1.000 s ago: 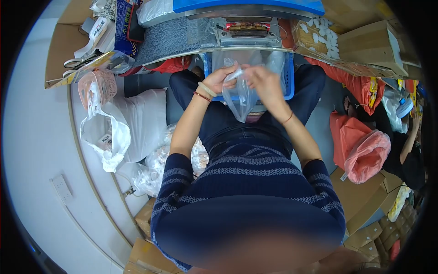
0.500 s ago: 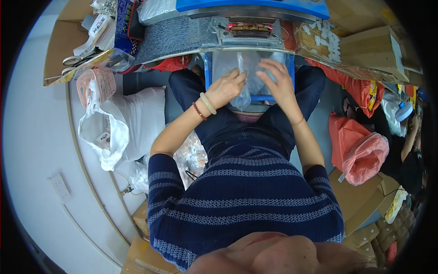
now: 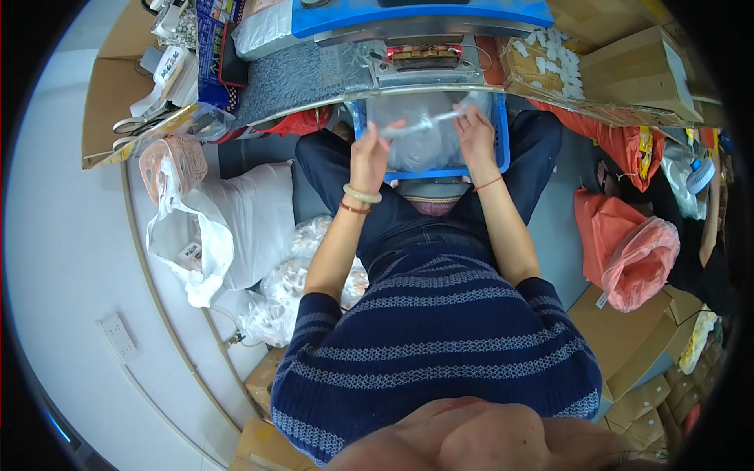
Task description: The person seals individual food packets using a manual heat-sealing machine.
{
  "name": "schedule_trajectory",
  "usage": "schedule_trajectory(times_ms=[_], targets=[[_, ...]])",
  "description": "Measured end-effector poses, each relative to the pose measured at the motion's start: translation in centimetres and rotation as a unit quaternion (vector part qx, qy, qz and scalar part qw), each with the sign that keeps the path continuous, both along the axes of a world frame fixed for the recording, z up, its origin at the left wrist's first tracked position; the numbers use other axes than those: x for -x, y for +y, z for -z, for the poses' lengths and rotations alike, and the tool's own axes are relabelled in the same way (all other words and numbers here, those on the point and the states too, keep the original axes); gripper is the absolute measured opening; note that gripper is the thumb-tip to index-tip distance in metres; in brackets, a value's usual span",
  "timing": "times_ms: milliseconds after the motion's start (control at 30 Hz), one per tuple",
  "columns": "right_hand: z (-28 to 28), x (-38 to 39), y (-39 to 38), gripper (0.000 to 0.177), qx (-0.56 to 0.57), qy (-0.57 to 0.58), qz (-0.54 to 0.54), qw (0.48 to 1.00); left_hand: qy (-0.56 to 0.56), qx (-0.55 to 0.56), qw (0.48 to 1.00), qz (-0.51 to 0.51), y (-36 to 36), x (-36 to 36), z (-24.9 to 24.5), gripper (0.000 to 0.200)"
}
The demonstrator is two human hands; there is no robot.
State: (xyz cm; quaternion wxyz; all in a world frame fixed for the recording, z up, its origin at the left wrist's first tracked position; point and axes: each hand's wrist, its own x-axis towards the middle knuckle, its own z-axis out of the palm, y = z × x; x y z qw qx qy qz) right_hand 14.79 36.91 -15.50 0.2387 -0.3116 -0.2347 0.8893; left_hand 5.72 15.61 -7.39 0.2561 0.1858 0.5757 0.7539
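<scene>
Between my two hands a clear plastic bag point(image 3: 424, 125) is stretched in a narrow band, smeared by motion. My left hand point(image 3: 371, 157), with a pale bangle and a red bead bracelet at the wrist, pinches its left end. Its other end is in the closed fingers of my right hand point(image 3: 477, 140), which wears a thin red cord. Below the hands a blue basket point(image 3: 504, 149) stands near my knees, with more clear plastic inside. At the bench edge beyond it sits a metal device point(image 3: 428, 74) with a red and brown strip.
A bench with a grey mat point(image 3: 287, 78) spans the front. Scissors point(image 3: 129, 124) and a pink basket point(image 3: 169, 169) are at left, above a white sack point(image 3: 192, 243). At right are small white pieces point(image 3: 554, 59), a red bag point(image 3: 628, 251) and another person's arm point(image 3: 711, 212).
My hands have moved apart, pulling the plastic into a band between them. My right hand, open before, has closed on it. The camera view has shifted slightly.
</scene>
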Motion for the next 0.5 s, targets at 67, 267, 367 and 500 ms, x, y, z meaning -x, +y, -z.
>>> schedule_trajectory(times_ms=[67, 267, 367, 500], targets=[[-4.0, -0.3, -1.6, 0.009, -0.210, -0.005, -0.052, 0.976, -0.154, -0.162, 0.974, 0.026, 1.3, 0.0, -1.2, 0.017], [-10.0, -0.4, -3.2, 0.015, -0.710, 0.022, -0.161, 0.685, 0.329, 0.219, 0.904, 0.164, 4.9, 1.3, 5.1, 0.022], [-10.2, -0.4, -1.8, 0.021, -0.708, -0.072, -0.060, 0.700, 0.414, 0.246, 0.865, 0.140, 5.0, 1.2, 1.5, 0.018], [-5.8, -0.2, 0.1, 0.024, -0.505, -0.085, -0.259, 0.819, 0.481, 0.289, 0.796, 0.228, 4.1, 1.1, -1.5, 0.014]])
